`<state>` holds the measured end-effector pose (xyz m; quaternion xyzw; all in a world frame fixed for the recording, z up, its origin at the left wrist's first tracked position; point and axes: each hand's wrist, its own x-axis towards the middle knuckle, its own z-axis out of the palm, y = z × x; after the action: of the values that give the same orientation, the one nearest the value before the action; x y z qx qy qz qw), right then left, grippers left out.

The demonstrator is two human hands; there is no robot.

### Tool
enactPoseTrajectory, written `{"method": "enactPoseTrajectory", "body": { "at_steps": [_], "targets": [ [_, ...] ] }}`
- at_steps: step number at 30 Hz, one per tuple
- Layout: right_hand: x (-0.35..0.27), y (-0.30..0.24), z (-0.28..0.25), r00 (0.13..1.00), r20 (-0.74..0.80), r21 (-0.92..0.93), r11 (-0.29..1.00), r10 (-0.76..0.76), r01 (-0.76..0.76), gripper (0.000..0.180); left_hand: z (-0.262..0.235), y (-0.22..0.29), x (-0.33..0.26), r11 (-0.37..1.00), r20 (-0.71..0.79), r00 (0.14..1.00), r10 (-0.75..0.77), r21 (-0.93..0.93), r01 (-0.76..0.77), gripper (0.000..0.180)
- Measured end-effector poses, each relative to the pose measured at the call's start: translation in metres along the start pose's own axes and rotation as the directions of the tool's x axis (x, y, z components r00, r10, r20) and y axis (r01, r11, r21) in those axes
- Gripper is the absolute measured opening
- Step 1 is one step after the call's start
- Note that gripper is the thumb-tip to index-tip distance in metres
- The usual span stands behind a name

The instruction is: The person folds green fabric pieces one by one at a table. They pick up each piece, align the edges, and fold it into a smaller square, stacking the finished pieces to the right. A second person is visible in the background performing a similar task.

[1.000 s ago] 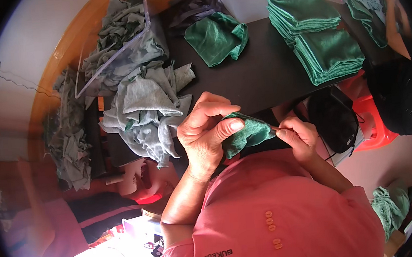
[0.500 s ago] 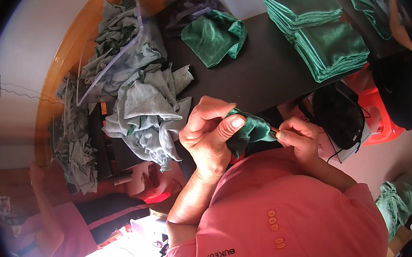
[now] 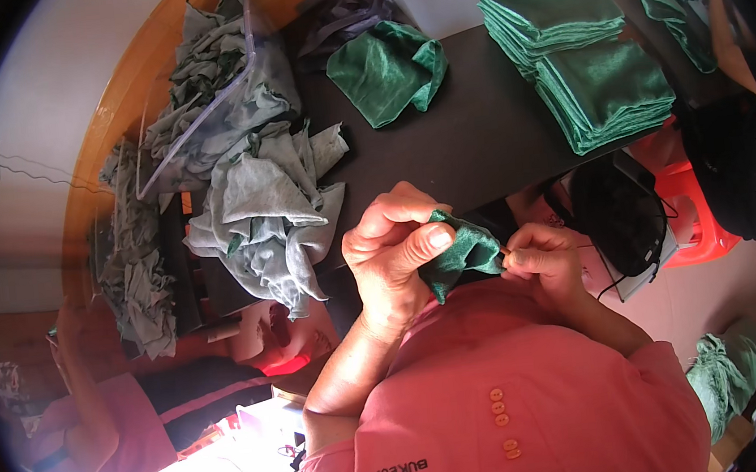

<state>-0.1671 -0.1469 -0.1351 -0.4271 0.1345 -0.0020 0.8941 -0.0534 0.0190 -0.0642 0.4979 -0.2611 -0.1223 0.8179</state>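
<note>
Two hands meeting over one small green cloth (image 3: 462, 254) in the head view, held just above the pink shirt (image 3: 536, 393) and at the near edge of the black table (image 3: 477, 137). Left hand (image 3: 395, 257) clamped on the cloth, thumb pressed flat on its upper fold; right hand (image 3: 544, 262) pinched shut at the cloth's right corner, fingertips together on something thin, too small to tell. Compared with a second ago, hardly any shift: same pinch, same fold, cloth a little more bunched under the thumb, so fine work at that corner apparently ongoing. Beyond, a loose green cloth (image 3: 388, 69), stacked folded green cloths (image 3: 587, 56), a grey rag heap (image 3: 264, 219).
</note>
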Motion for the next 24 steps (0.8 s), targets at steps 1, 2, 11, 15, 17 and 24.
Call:
{"method": "enactPoseTrajectory", "body": {
  "at_steps": [1, 2, 11, 15, 17, 24],
  "targets": [
    [0.001, 0.001, 0.002, 1.000, 0.015, 0.053, 0.998, 0.016, -0.017, 0.008, 0.002, -0.003, -0.001, 1.000, -0.031, 1.000, 0.003, -0.029, -0.004, 0.018],
    [0.003, 0.003, 0.005, 0.999, 0.030, 0.106, 0.994, 0.031, -0.034, 0.008, 0.005, -0.009, -0.002, 0.998, -0.063, 0.998, 0.006, -0.058, -0.009, 0.017],
    [0.005, -0.001, -0.007, 0.972, 0.016, -0.194, 0.953, -0.232, 0.231, 0.008, -0.010, 0.008, 0.012, 0.984, 0.113, 0.993, -0.037, 0.179, 0.016, 0.020],
    [0.004, 0.006, -0.014, 0.965, 0.103, -0.245, 0.934, -0.240, 0.258, 0.009, -0.001, 0.024, 0.018, 0.989, 0.110, 0.992, -0.055, 0.143, 0.039, 0.022],
    [0.004, 0.005, -0.014, 0.967, 0.121, -0.292, 0.923, -0.224, 0.251, 0.010, 0.002, 0.030, 0.017, 0.974, 0.124, 0.987, -0.103, 0.216, 0.075, 0.023],
    [0.009, -0.002, -0.010, 0.968, 0.182, -0.444, 0.864, -0.173, 0.238, 0.009, 0.007, 0.022, 0.026, 0.690, 0.462, 0.876, 0.135, 0.591, -0.418, 0.020]
  ]
}}
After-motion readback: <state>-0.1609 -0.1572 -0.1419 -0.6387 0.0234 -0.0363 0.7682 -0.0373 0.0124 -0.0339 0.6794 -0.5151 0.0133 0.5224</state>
